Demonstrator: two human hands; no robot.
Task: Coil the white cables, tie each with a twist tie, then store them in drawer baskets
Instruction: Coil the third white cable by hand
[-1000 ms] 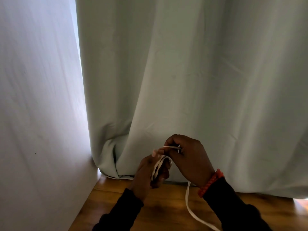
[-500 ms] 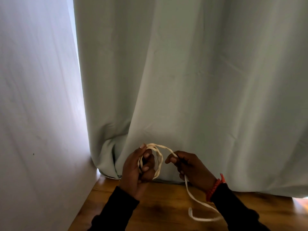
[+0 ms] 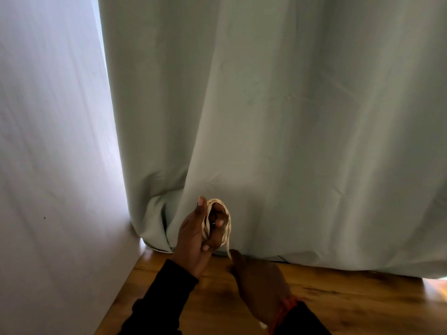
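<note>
Held white cable [image 3: 219,222] loops in curled left hand [image 3: 197,234], right hand [image 3: 260,278] pinching its loose tail; might have sprung apart if fingers slipped.

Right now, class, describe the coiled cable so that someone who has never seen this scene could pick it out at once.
Start at the pale green curtain hanging to the wooden surface. In front of its lower edge, left of centre, the left hand is raised. The white cable is looped around its fingers, one end trailing down toward the right hand; it is the only pale, thin loop there.
</note>
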